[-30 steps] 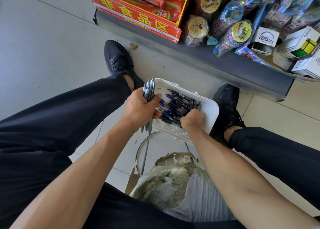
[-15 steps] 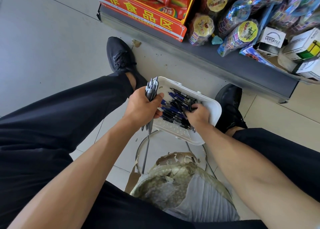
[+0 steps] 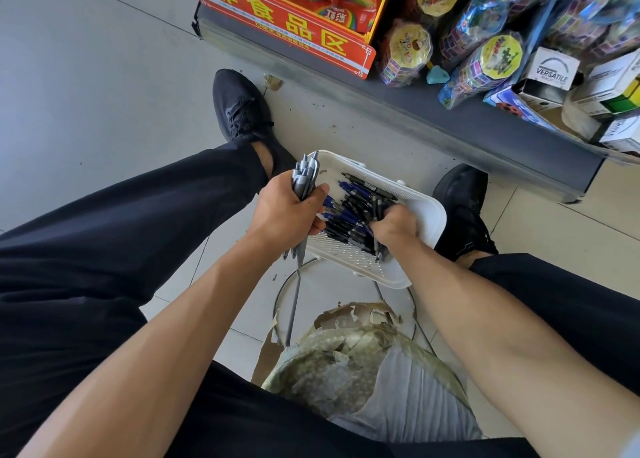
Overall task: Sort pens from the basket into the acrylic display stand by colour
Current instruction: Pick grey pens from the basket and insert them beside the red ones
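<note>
A white plastic basket (image 3: 424, 215) sits on the floor between my two feet. It holds a heap of blue and black pens (image 3: 353, 208). My left hand (image 3: 287, 211) grips an upright bundle of grey pens (image 3: 304, 178) at the basket's left edge. My right hand (image 3: 394, 227) is down in the heap with its fingers curled round a few dark pens, one of which sticks out below the hand. No acrylic display stand is in view.
I sit on a worn stool (image 3: 349, 360) with a torn seat cover. A grey shelf base (image 3: 450, 125) runs across the top right, carrying a red carton (image 3: 287, 24), bagged toys (image 3: 485, 45) and small white boxes (image 3: 557, 69). Grey floor tiles (image 3: 86, 76) stretch to the left.
My right hand moved from the basket's near edge into the pen heap and curled round some pens. The left hand kept its bundle almost still.
</note>
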`<state>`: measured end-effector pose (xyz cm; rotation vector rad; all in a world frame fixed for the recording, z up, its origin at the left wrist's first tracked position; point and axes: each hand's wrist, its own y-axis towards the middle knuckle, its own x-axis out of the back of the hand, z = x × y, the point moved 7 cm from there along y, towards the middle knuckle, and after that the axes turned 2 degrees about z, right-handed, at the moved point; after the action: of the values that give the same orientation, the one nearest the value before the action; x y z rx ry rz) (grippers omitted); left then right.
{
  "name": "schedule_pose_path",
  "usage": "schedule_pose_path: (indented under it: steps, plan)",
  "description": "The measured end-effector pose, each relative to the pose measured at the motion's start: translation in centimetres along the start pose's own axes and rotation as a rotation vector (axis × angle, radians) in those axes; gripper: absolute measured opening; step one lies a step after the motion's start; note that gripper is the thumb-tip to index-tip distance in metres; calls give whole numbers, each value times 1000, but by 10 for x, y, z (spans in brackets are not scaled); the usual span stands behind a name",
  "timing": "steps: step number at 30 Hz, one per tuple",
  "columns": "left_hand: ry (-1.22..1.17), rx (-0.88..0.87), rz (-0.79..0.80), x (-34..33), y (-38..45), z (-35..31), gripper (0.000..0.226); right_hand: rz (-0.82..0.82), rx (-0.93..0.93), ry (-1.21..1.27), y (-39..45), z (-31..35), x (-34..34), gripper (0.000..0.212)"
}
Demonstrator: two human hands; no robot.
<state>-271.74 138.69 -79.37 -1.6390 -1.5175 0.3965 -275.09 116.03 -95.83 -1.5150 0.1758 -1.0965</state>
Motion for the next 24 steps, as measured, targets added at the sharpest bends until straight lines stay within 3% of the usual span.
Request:
schedule_pose_path:
  steps: [10,14,19,24]
  plan:
    - [35,-38,-7,-1,-2,-3,21,27,354,375,-36,16,16,22]
    - [124,-87,-71,3,-6,-9,33,193,410,662,-66,37,30,16]
    - [111,-125,-124,5,-13,-17,35,313,502,796,-97,69,39,18]
    - [-7,-131,-120,6,-17,-20,37,441,609,957,-126,100,39,42]
